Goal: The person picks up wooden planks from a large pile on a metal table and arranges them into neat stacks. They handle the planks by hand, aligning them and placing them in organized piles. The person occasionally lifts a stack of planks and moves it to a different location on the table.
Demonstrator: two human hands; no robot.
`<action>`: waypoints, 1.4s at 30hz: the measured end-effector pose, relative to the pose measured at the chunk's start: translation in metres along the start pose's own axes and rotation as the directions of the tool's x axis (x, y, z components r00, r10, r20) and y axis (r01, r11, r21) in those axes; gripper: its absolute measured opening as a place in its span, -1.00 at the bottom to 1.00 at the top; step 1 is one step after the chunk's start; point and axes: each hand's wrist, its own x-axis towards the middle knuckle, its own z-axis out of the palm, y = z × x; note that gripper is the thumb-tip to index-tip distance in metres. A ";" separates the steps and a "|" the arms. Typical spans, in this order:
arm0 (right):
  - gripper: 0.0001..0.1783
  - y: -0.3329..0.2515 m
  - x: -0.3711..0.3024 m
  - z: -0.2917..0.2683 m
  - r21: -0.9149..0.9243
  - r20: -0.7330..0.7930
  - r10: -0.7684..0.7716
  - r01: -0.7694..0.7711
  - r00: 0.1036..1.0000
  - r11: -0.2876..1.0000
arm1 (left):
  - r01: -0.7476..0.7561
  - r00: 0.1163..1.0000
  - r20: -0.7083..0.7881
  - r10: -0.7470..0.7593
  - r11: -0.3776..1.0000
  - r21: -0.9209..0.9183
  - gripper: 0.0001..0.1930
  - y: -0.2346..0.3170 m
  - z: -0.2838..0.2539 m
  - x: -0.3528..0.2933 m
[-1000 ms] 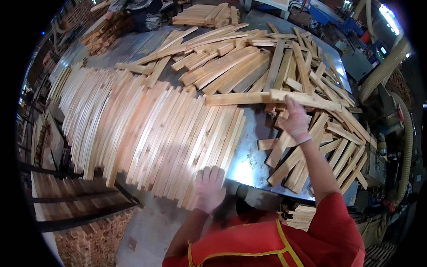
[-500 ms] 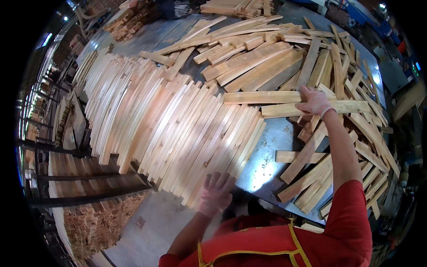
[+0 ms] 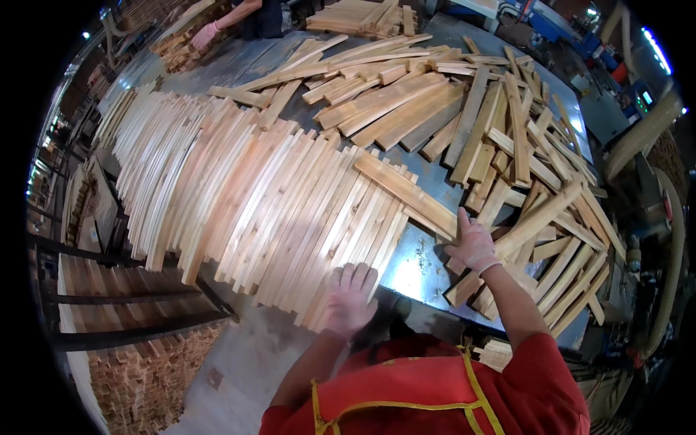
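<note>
A long row of pale wooden slats [image 3: 246, 196], set side by side, covers the left and middle of the metal table. My left hand [image 3: 349, 299], in a thin pale glove, lies open with fingers stretched over the near ends of the slats at the row's right side. My right hand [image 3: 473, 245], gloved too, is closed on the near end of a loose wooden slat [image 3: 406, 194]. That slat slants over the right end of the row. A second slat's edge shows just under it; whether my fingers hold that one too is hidden.
Loose slats [image 3: 413, 109] lie heaped across the table's far and right sides. Bare metal tabletop [image 3: 417, 268] shows between row and heap. At far left, a co-worker's gloved hand [image 3: 205, 35] touches a wood stack. Stacked wood [image 3: 156, 370] stands below left, beside dark rack bars [image 3: 130, 335].
My right hand has come nearer and leftward, swinging the slat from the heap to a slant over the row. The left hand stays at the near ends. A co-worker's hand has appeared far left.
</note>
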 end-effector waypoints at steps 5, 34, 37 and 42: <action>-0.06 0.003 -0.023 0.007 -0.026 -0.060 0.147 -0.149 0.987 0.988 | -0.078 0.997 -0.015 0.078 0.997 0.007 -0.27 -0.011 -0.003 -0.011; -0.03 0.031 -0.054 0.021 0.299 0.091 0.244 -0.260 0.965 0.918 | 0.835 0.491 -0.367 -0.790 0.307 0.456 -0.34 -0.395 -0.237 -0.057; -0.19 0.015 -0.070 0.047 0.587 0.256 0.210 -0.325 0.943 0.742 | 0.785 0.509 -0.396 -0.764 0.223 0.579 -0.34 -0.433 -0.240 -0.078; -0.37 -0.047 -0.078 0.095 0.784 0.351 0.230 -0.419 0.908 0.458 | 0.782 0.608 -0.490 -0.624 0.368 0.503 -0.31 -0.389 -0.218 -0.073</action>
